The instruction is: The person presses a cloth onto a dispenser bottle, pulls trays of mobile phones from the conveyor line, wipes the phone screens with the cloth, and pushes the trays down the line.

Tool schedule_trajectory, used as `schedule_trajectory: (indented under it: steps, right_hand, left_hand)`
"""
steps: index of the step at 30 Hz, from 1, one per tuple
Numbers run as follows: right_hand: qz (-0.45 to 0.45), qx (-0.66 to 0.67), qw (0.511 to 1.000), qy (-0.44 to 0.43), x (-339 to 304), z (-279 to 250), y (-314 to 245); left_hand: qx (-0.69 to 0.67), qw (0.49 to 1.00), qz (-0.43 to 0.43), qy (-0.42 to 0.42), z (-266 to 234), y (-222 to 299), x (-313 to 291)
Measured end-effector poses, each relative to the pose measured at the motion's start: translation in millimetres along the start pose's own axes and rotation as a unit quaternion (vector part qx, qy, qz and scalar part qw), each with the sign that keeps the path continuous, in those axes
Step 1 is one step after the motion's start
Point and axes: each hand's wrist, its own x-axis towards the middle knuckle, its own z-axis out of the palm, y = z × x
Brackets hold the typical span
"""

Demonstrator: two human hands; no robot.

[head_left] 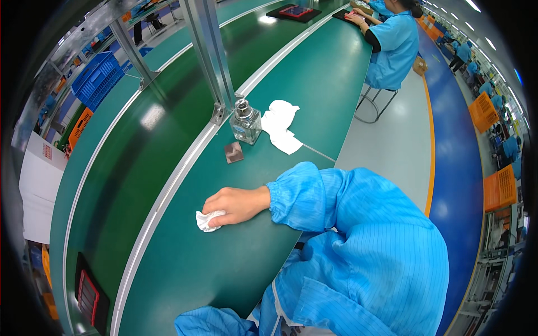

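From my remote feed, I see the right hand point(238, 205) clamped on a crumpled white cloth point(209, 222) beneath it on the green tabletop point(185, 269), with a small brown square point(233, 152), metal-capped glass bottle point(245, 126) and flat white cloths point(278, 120) ahead of it, while I cannot tell the left hand's state.

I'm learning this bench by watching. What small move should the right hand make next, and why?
Probably a short slide over the green tabletop: the right hand grips a crumpled white wipe, seemingly against the surface, while the glass bottle and brown square sit apart from it, out of the way.
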Motion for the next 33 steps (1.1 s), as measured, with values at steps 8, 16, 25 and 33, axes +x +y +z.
schedule_trajectory:
  steps: [8, 16, 25, 33]
  right_hand:
    - [0.007, -0.003, 1.0, 0.002, -2.4, -2.4, 2.6]
    - [-0.002, -0.002, 1.0, 0.005, -0.7, -1.1, 3.3]
    - [0.008, -0.005, 1.0, 0.001, -2.9, -2.6, 2.3]
    - [-0.013, -0.004, 1.0, -0.012, -2.2, -4.2, 2.8]
  left_hand:
    - [0.224, 0.877, -0.422, 0.043, 5.8, 34.7, 42.5]
    - [0.052, 0.982, -0.179, 0.04, 8.7, 21.1, -11.8]
    - [0.232, 0.888, -0.391, 0.068, 8.9, 25.9, 37.8]
    - [0.274, 0.826, -0.488, 0.066, 19.7, 45.9, 38.8]
